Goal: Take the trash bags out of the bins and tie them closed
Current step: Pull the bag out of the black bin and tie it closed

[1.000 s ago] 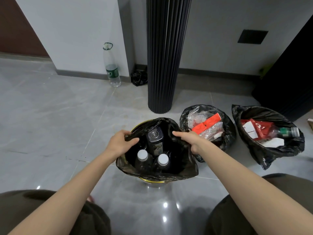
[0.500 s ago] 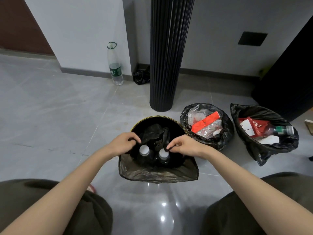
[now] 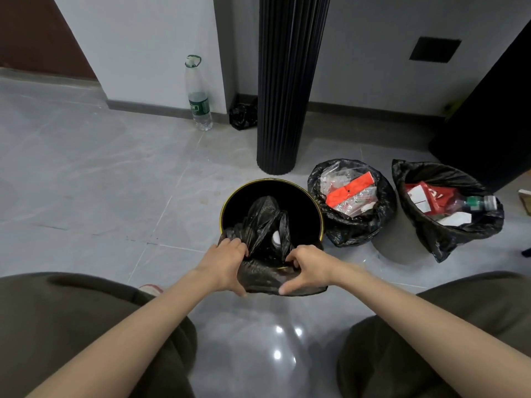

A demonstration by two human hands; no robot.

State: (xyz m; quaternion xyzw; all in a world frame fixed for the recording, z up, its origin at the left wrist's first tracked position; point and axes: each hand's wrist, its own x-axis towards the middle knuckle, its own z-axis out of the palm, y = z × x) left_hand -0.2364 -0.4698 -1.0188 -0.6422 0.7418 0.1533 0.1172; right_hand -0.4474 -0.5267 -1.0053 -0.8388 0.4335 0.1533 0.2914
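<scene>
Your left hand (image 3: 227,261) and right hand (image 3: 309,267) both grip the near edge of the black trash bag (image 3: 264,222); on each, the fingers curl over the crumpled film and the thumb lies spread down its outside. The bag sits in the round bin (image 3: 244,193), which stands just in front of the foot of the black fluted column (image 3: 287,81), on your side of it; the bin is dark inside, with a thin yellow rim. The bag's film is thin, glossy and heavily creased; its far side has fallen inward in peaked folds, while the near side hangs draped over the bin's lip under your hands. A round white cap (image 3: 276,239) shows between the folds.

To the right of the column's foot a second black bag (image 3: 350,228) stands open, wrinkled, holding clear crinkled wrappers and a flat red-orange strip; further right of the column a third black bag (image 3: 448,237) holds red packaging, white paper and a green-capped bottle, with a matte grey bin (image 3: 396,239) under it.

Left of the column a tall clear plastic bottle (image 3: 198,96) with a green label stands against the wall; between it and the column lies a small crumpled black bag (image 3: 242,116). The floor (image 3: 115,182) around the column is polished grey stone-look tile.
</scene>
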